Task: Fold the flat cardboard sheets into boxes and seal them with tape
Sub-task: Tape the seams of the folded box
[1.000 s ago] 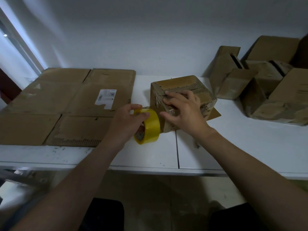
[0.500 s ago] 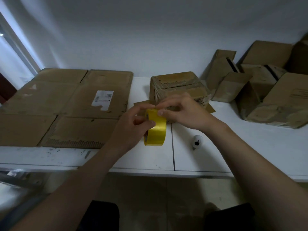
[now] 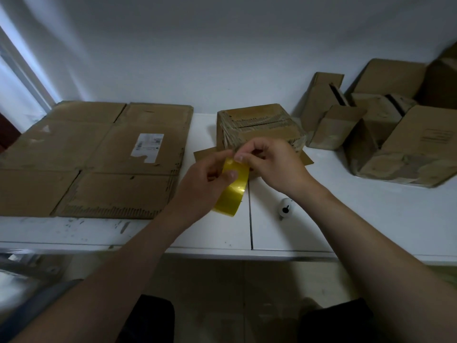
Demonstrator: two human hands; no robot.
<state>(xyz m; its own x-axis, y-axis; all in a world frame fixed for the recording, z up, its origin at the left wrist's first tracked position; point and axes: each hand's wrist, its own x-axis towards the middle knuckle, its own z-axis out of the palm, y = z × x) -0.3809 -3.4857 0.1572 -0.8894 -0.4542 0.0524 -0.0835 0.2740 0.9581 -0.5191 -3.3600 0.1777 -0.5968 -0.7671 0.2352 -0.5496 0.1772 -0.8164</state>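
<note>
A yellow tape roll (image 3: 232, 191) is held upright above the white table (image 3: 371, 219). My left hand (image 3: 202, 179) grips it, thumb pressed on the outer band. My right hand (image 3: 269, 162) pinches at the top edge of the roll with curled fingertips. Just behind both hands stands a small folded cardboard box (image 3: 257, 125), its top flaps closed, resting on a flat scrap of cardboard (image 3: 305, 159). Flat cardboard sheets (image 3: 94, 154) lie spread at the left, the top one with a white label (image 3: 147, 147).
Several folded and half-open cardboard boxes (image 3: 395, 134) are piled at the back right against the wall. A small white round object with a black mark (image 3: 286, 207) lies on the table under my right forearm. The table's front edge runs just below my wrists.
My right hand left the side of the small box and came to the tape roll. The roll has risen slightly and turned edge-on. The box now stands free behind the hands.
</note>
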